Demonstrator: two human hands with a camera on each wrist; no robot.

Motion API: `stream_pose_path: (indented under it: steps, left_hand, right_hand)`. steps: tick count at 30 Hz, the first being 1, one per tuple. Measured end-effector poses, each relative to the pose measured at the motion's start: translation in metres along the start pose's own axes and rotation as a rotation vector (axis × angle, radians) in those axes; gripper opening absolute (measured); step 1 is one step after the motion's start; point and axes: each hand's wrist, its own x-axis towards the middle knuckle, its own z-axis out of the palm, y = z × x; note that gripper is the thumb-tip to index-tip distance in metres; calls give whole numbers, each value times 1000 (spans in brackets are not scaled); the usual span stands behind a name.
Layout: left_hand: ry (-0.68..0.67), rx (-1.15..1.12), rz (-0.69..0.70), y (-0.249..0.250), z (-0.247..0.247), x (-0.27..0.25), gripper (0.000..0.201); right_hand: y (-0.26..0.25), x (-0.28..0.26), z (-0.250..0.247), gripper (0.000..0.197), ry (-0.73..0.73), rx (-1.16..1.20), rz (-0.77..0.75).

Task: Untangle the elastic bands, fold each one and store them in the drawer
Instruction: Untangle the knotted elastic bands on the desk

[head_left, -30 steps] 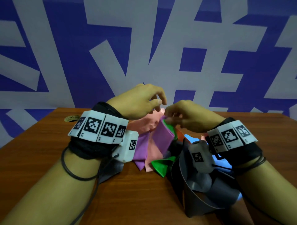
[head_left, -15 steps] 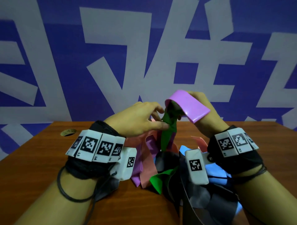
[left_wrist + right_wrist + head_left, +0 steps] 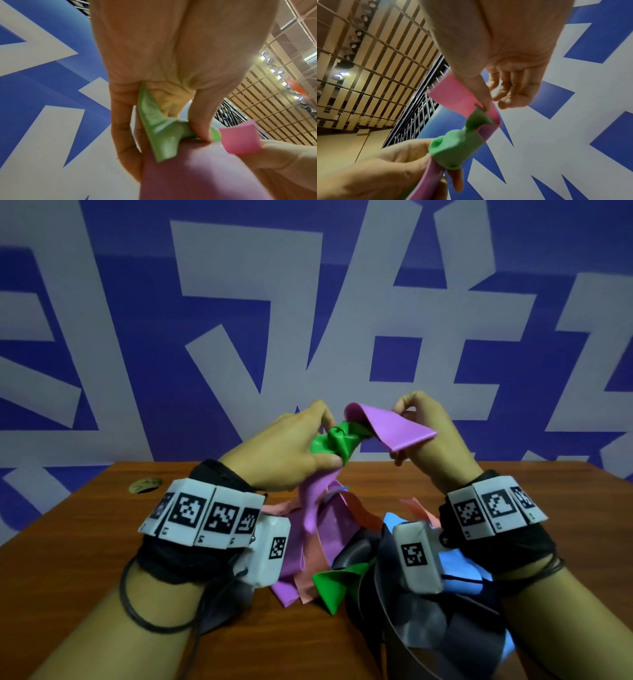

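You are holding the knot up in the centre of the head view, above the heap, and it is sitting between your two hands. Your left hand [image 3: 291, 446] is pinching the green band [image 3: 337, 441] where it is bunching into a tight wad — thumb and fingers [image 3: 199, 129] curled closed on it, with the purple band [image 3: 394, 428] trailing down past your palm toward the pile. Your right hand [image 3: 428, 433] is pinching the free loop of the purple band between thumb and forefinger; in the right wrist view the other fingers [image 3: 508, 92] are hanging loosely curled and holding nothing.

The relation that matters: the green wad is lying just to the left of your right fingers and touching the purple loop, which seems to be wrapping over it. The purple band's long axis is running from upper right, at your right pinch, down through the knot and on toward the lower centre of the frame. So your right hand is the nearer one to the loose end, and your left is anchoring the knot.

The rest of the tangle — salmon band [image 3: 308, 577], blue band [image 3: 459, 573], black bands [image 3: 428, 621] and another stretch of green — is lying on the wooden surface [image 3: 85, 542] in the lower centre and lower right. No drawer is showing in any view.

I judge that the purple wants easing off along its own length, away from the green, rather than sideways — a sideways pull would likely tighten the wad.
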Motion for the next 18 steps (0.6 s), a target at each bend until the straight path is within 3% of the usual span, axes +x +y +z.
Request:
stream_pose_path:
  steps: [3,9,13,16,18]
  left_hand:
    - [74,86,-14,-4,-6,1,17]
    - [167,199,-39,-13,-11,2,22]
    - [178,209,0,-11,-12,-1,31]
    - [193,194,14,-8,-10,-1,28]
    - [200,171,11,-6,-10,-2,27]
  right_hand:
    - [-1,3,-2,26,48,-43,-52]
    - [-2,5,1,64,106,-259,-197]
    - [-11,1,9,32,90,-203,-244]
    - [-16,-4,13,7,-41,-145,-258]
    - [-16,-6,16,5,-133,-199,-262]
